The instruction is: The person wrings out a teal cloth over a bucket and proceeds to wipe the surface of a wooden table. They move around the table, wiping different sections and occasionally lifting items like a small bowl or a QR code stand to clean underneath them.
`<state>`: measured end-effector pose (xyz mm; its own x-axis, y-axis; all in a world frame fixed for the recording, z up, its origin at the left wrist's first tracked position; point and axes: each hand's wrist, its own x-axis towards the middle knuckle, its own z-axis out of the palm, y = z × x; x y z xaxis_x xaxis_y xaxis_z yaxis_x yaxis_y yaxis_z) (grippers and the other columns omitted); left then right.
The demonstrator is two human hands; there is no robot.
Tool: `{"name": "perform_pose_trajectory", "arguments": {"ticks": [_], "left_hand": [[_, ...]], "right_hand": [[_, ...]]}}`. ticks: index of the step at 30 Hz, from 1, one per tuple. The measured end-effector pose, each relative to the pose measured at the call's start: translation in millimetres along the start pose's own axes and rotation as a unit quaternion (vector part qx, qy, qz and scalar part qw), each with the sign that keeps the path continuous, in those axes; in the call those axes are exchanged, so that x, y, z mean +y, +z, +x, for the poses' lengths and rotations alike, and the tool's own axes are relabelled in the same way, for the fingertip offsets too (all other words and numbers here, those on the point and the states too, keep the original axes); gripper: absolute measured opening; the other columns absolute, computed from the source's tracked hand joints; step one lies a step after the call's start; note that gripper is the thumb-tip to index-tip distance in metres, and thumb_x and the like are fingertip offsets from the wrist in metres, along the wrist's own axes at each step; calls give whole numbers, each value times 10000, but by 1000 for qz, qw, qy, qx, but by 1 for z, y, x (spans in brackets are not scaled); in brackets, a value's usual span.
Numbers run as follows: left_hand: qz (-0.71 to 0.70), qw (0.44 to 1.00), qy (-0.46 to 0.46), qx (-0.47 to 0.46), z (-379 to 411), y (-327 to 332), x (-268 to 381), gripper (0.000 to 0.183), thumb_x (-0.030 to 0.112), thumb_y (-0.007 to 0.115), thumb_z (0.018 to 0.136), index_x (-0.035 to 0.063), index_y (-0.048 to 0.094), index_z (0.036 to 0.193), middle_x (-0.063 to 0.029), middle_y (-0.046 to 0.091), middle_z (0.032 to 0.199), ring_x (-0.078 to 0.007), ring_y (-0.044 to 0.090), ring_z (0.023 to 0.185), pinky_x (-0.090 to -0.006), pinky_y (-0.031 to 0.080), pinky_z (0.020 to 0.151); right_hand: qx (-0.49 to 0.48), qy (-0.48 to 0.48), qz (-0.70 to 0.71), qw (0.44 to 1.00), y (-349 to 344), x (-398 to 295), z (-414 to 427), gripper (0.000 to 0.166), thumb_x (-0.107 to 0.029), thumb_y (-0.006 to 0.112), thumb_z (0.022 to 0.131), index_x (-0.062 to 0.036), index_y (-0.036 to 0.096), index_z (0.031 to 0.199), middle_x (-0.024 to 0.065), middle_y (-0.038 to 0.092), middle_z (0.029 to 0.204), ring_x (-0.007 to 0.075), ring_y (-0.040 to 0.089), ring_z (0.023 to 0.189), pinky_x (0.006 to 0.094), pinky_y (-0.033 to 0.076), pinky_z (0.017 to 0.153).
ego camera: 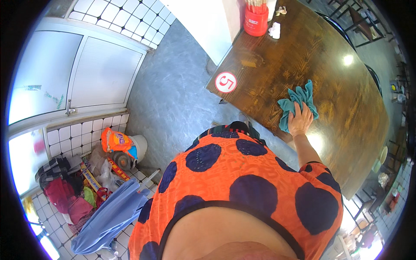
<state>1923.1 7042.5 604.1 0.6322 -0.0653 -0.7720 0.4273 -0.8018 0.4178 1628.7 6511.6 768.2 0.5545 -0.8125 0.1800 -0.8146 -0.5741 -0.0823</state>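
Note:
My right hand presses a bunched teal cloth onto the brown wooden table, near the edge closest to me. The cloth spreads out in folds beyond my fingertips and to both sides of them. My left hand is out of view. On the table's left corner is a round red-and-white number sticker. A red plastic holder full of chopsticks stands at the far end, with a crumpled white tissue beside it and another small scrap behind.
A white partition meets the table's far left side. On the left are an aluminium-framed door, a white bucket with an orange bag against it, a heap of cloths and a folded blue umbrella. Chairs line the right.

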Motion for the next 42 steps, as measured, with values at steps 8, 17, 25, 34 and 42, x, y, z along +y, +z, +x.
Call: {"name": "perform_pose_trajectory", "arguments": {"ticks": [8,17,25,34,42], "left_hand": [[-18,998,-61,12,-30,-7,-44,335,307,496,884,8,603,991,-184,620,845,-303,609,750,-407,477,674],[-14,998,-56,15,-35,-6,-33,341,313,493,886,7,604,987,-195,622,854,-318,610,756,-416,476,685],[94,995,16,-20,19,0,-16,346,318,491,888,6,605,984,-205,624,862,-333,611,761,-423,474,695],[268,925,271,6,28,6,199,347,295,509,885,0,605,1041,-247,619,971,-376,609,857,-442,468,777],[155,877,425,163,-10,124,418,489,318,503,907,14,489,1290,-197,526,1266,-351,462,1203,-425,373,1003]], "right_hand": [[34,49,-11,998,26,-40,100,449,-330,601,850,-233,507,1279,116,427,1372,322,392,1250,552,257,1027],[-48,129,-31,990,36,-79,226,444,-418,456,929,-266,439,1346,85,382,1425,293,340,1309,569,242,1031],[-7,72,34,997,37,-137,190,372,-350,490,869,-226,560,1212,88,448,1321,276,386,1238,572,247,989],[-12,-229,184,956,21,-161,63,371,-320,649,770,-201,611,1119,80,487,1240,266,405,1233,551,258,1014],[-37,-114,166,979,-10,-72,3,378,-387,672,766,-198,620,1089,64,493,1254,277,415,1229,577,267,1025]]}}
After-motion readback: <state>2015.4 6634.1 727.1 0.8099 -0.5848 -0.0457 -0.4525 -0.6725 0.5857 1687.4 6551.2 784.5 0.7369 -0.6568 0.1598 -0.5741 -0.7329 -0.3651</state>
